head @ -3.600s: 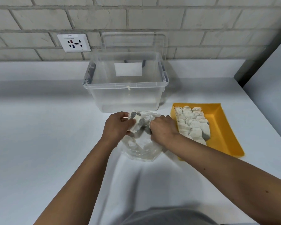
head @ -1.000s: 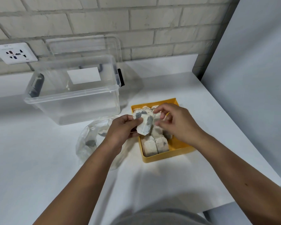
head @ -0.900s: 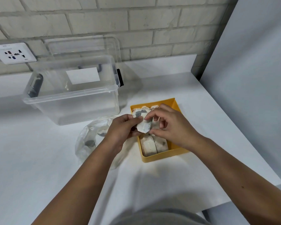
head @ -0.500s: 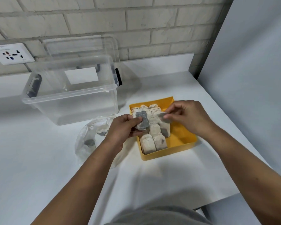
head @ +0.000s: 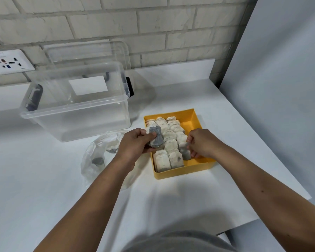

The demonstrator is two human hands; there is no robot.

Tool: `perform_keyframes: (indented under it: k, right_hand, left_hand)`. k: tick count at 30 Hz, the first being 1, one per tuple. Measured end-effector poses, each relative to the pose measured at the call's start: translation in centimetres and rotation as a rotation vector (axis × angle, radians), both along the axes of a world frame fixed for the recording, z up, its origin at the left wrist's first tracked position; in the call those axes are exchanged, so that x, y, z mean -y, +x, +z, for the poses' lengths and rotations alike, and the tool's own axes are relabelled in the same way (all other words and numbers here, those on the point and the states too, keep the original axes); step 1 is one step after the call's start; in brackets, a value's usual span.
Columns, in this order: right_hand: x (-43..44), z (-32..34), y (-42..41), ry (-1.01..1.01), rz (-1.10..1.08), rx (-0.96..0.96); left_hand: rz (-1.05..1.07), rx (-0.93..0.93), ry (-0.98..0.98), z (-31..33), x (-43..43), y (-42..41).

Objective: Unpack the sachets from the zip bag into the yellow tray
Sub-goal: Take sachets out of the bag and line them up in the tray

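**Sachets partly in the tray, both hands loaded**

Sachets (head: 168,140): flat paper pouches, off-white and creased, with clipped top corners and grey-brown filling showing through. Most lie in the yellow tray (head: 184,172), overlapping like shingles in two rows that run front to back. The overlap hides the exact count.

The tray is one shallow rectangular piece of smooth, hard plastic. It sits on the table (head: 44,188), right of centre, and its right part is bare.

Left hand (head: 135,145): fingers curled round a small bunch (head: 155,136) of sachets, held over the tray's left rim. The number in the bunch is unclear.

Right hand (head: 202,142): fingertips pinch a single sachet (head: 185,151), low in the tray just right of the two rows.

Zip bag (head: 96,153): one, thin clear film, crumpled. It lies on the table just left of the tray, partly under the left forearm. At least two dark-filled sachets show inside.

Beyond: one clear plastic box (head: 75,113) with dark handles and a white label, and one clear lid (head: 87,51) propped behind it. There is also one white socket plate (head: 9,61) on a rough pale brick wall (head: 153,24). The table is matte white.
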State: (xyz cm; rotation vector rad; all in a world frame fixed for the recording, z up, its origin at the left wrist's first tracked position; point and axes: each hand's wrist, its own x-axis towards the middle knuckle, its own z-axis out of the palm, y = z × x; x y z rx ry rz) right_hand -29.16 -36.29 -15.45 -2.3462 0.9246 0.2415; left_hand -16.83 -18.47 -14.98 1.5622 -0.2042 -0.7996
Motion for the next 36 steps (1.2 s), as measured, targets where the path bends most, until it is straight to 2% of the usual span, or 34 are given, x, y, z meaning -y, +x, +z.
perform_keyframes:
  k: [5, 8, 9, 10, 13, 14, 18, 24, 29, 36]
  right_hand:
    - [-0.4, -0.5, 0.7, -0.138, 0.025, -0.093]
    - [-0.2, 0.3, 0.4, -0.217, 0.017, 0.019]
    - [-0.3, 0.8, 0.2, -0.194, 0.003, 0.118]
    - [-0.4, 1.4, 0.1, -0.089, -0.024, 0.239]
    - [-1.4, 3.1, -0.4, 0.453, -0.086, 0.497]
    - [-1.7, 3.2, -0.5, 0.512, -0.087, 0.526]
    - [-1.9, 3.1, -0.5, 0.384, -0.102, 0.553]
    - [-1.5, 3.4, -0.9, 0.377, -0.106, 0.590]
    - [-0.2, 3.8, -1.8, 0.327, -0.116, 0.557]
    - [2.0, 3.3, -2.7, 0.073, 0.016, 0.102]
  left_hand:
    - [-0.023, 0.003, -0.006, 0.2, 0.0, 0.0]
    - [-0.040, -0.013, -0.033, 0.4, -0.1, -0.2]
    - [-0.046, -0.021, -0.044, 0.5, 0.0, -0.4]
    - [-0.052, -0.030, -0.056, 0.6, 0.1, -0.5]
    - [-0.068, -0.047, -0.085, 0.7, 0.5, -1.1]
    - [-0.079, -0.049, -0.087, 0.8, 0.7, -1.4]
    - [-0.119, -0.051, -0.089, 0.8, 1.2, -2.0]
    - [-0.102, -0.066, -0.107, 1.1, 1.5, -2.2]
    - [-0.063, -0.103, -0.104, 0.9, 1.4, -1.8]
    - [-0.032, -0.051, -0.055, 0.8, 0.9, -1.0]
